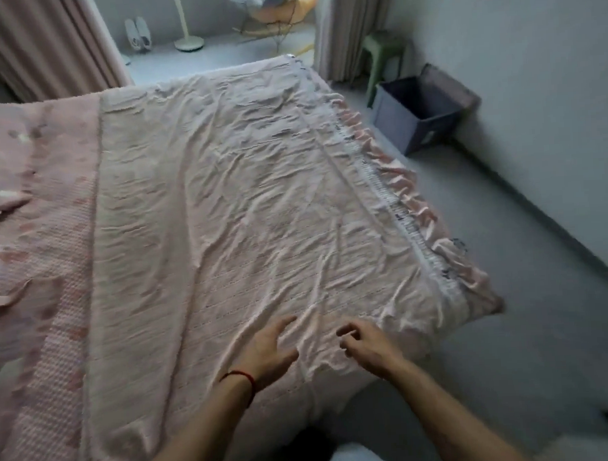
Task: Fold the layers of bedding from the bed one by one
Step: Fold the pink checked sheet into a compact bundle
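- Head view: our left hand (266, 352) lies spread flat on the wrinkled pale pink sheet (223, 199).
- Our right hand (366, 347) curls loosely, pinching nothing we can tell.

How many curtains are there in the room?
2. One pink curtain hangs at the top left, behind the bed. One greyer curtain hangs at the top right, beside the green stool. More may be out of view.

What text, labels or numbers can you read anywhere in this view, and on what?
None can be read.
Storage bin: a pale patch on its front, too blurred to tell if it is a label.
Frilled edge of the pale sheet: dark specks, not legible as print.
Left hand, right hand: no writing.
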The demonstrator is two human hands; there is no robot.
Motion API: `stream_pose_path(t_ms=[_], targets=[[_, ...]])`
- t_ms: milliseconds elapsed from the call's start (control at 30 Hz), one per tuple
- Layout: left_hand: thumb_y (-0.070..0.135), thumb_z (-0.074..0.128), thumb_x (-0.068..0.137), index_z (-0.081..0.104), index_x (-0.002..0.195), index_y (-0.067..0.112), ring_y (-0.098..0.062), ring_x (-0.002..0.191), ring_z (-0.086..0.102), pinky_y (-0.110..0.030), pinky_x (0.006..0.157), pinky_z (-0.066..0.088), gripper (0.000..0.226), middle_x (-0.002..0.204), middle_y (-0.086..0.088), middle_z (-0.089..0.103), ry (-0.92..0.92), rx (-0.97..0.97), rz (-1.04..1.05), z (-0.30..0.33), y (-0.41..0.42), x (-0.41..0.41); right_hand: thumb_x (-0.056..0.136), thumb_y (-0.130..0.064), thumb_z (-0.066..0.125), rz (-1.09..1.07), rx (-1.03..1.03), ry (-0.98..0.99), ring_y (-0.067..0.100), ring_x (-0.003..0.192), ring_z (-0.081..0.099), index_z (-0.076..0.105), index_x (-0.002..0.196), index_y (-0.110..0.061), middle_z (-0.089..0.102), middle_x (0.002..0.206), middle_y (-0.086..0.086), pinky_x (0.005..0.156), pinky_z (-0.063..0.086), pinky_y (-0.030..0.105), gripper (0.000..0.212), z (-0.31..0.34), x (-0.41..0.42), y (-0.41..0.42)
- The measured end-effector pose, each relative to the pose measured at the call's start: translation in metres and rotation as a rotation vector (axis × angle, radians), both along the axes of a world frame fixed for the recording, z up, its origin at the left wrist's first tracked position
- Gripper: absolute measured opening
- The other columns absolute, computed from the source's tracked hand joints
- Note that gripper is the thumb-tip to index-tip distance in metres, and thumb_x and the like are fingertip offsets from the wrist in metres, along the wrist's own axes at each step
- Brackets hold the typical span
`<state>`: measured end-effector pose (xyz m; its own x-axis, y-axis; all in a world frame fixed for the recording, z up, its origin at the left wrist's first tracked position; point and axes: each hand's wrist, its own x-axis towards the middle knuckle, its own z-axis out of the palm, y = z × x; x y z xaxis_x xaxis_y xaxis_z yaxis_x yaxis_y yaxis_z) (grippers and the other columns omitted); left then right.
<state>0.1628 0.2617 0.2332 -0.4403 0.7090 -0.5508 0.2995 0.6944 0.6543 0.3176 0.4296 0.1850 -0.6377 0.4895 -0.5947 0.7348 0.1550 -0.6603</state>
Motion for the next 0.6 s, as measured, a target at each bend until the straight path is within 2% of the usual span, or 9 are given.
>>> stream_pose_path(t_ms=[100,267,400,467,500,600], targets=[[0.026,0.065,0.093,0.033,0.152,0.043,-0.017,0.143,0.036,-0.031,0.114,0.030,0.069,0.159,0.003,0.036,0.011,0.032,-0.172,-0.006,0.028,0.024,0.090,-0.016,0.062,-0.263,0.042,-0.057,0.019,0.084,0.070,0.068,0.089,-0.029,0.074,0.092,0.003,0.085,0.060,0.043,0.014,-0.018,0.067,0.007],[0.019,0.064,0.093,0.031,0.154,0.038,-0.012,0.146,0.030,-0.019,0.112,0.023,0.072,0.161,0.008,0.032,-0.016,0.081,-0.318,-0.024,0.069,0.074,0.082,-0.018,0.067,-0.457,0.104,-0.123,0.022,0.081,0.071,0.070,0.080,-0.031,0.075,0.082,0.000,0.087,0.059,0.048,0.013,-0.066,0.165,0.046],[0.024,0.064,0.091,0.025,0.155,0.043,-0.013,0.150,0.024,-0.029,0.121,0.020,0.077,0.164,0.010,0.025,0.003,0.013,-0.344,-0.051,0.131,0.108,0.087,-0.015,0.066,-0.463,0.127,-0.148,0.024,0.089,0.071,0.068,0.082,-0.029,0.075,0.088,-0.001,0.088,0.057,0.040,0.015,-0.086,0.186,0.117],[0.023,0.063,0.091,0.027,0.154,0.043,-0.013,0.149,0.025,-0.026,0.120,0.020,0.076,0.163,0.009,0.026,0.015,-0.010,-0.330,-0.070,0.177,0.126,0.090,-0.016,0.066,-0.417,0.098,-0.154,0.024,0.101,0.069,0.070,0.096,-0.026,0.075,0.102,0.002,0.091,0.052,0.032,0.013,-0.113,0.188,0.167],[0.021,0.063,0.091,0.028,0.155,0.039,-0.013,0.149,0.027,-0.023,0.118,0.019,0.075,0.163,0.008,0.027,0.017,-0.019,-0.305,-0.080,0.199,0.135,0.091,-0.017,0.065,-0.388,0.086,-0.161,0.023,0.106,0.067,0.072,0.107,-0.021,0.074,0.109,0.004,0.092,0.050,0.030,0.018,-0.126,0.185,0.194],[0.018,0.062,0.092,0.028,0.157,0.033,-0.014,0.149,0.027,-0.021,0.116,0.020,0.075,0.163,0.005,0.028,0.010,-0.093,-0.224,-0.107,0.259,0.166,0.094,-0.017,0.061,-0.299,0.019,-0.185,0.029,0.123,0.060,0.062,0.133,-0.010,0.065,0.133,0.012,0.103,0.046,0.034,0.039,-0.168,0.176,0.265]])
